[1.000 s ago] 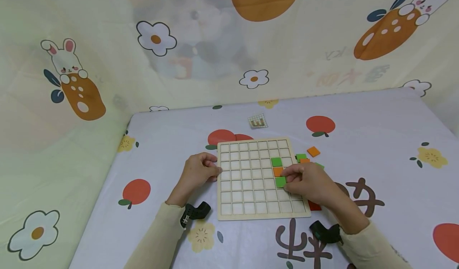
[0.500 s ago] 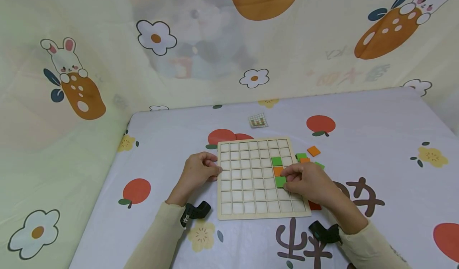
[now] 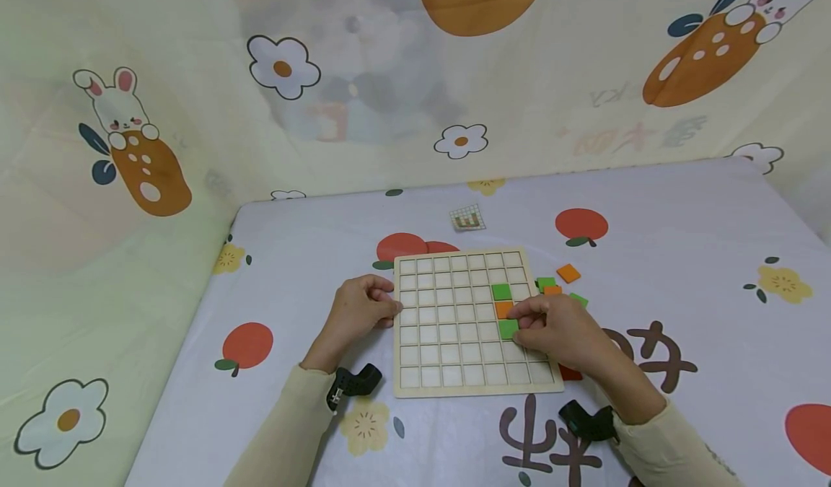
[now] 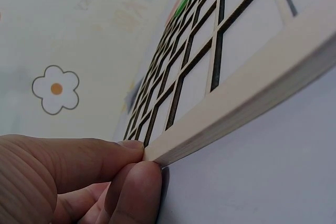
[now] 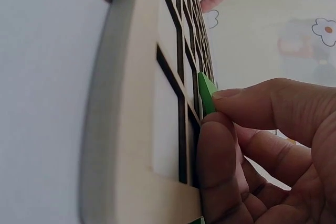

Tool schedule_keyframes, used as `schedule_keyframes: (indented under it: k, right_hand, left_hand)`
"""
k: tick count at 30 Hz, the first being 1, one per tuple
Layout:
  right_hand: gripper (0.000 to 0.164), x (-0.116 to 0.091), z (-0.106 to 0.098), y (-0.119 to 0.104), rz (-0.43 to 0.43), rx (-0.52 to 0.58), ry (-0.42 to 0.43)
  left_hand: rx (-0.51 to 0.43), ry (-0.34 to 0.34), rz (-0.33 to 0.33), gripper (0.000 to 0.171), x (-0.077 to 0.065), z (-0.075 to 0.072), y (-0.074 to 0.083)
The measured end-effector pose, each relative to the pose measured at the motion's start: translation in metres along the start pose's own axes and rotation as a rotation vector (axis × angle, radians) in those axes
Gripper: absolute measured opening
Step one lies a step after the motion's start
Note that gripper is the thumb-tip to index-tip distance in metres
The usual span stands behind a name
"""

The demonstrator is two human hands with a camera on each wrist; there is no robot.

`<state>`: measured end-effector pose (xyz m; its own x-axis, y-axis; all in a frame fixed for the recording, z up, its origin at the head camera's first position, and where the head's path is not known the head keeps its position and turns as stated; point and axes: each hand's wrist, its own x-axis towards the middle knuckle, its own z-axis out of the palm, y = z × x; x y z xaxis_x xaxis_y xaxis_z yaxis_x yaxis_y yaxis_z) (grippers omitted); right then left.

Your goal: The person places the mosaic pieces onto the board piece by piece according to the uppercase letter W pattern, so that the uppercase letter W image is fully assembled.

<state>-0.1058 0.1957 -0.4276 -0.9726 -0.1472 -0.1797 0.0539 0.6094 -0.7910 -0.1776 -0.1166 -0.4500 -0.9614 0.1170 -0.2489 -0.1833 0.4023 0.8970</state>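
Note:
A wooden grid board (image 3: 454,392) lies flat on the table. My left hand (image 3: 360,310) pinches its left edge; the left wrist view shows index finger and thumb meeting at the board's rim (image 4: 231,114). Over the right part of the grid, my right hand (image 3: 561,328) pinches a green tile (image 5: 206,92) between index finger and thumb. That tile looks tilted in the right wrist view. In the head view a green tile (image 3: 508,330) shows at the right fingertips. Above it in the same column are an orange tile (image 3: 503,310) and another green tile (image 3: 500,291).
Loose tiles lie right of the board: an orange tile (image 3: 568,273), a green tile (image 3: 546,283), an orange tile (image 3: 552,291) and, partly hidden, a red tile (image 3: 570,374). A small printed grid card (image 3: 468,218) lies behind the board. A patterned cloth wall (image 3: 363,162) stands behind.

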Motion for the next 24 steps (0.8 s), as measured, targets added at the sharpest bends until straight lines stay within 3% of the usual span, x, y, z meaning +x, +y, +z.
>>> schedule_keyframes:
  k: [24]
  right_hand:
    - [0.027,0.0000,0.0001,-0.0007,0.000,-0.018,0.005]
  left_hand:
    - [0.008,0.005,-0.001,0.029,0.0010,0.0003,-0.0010]
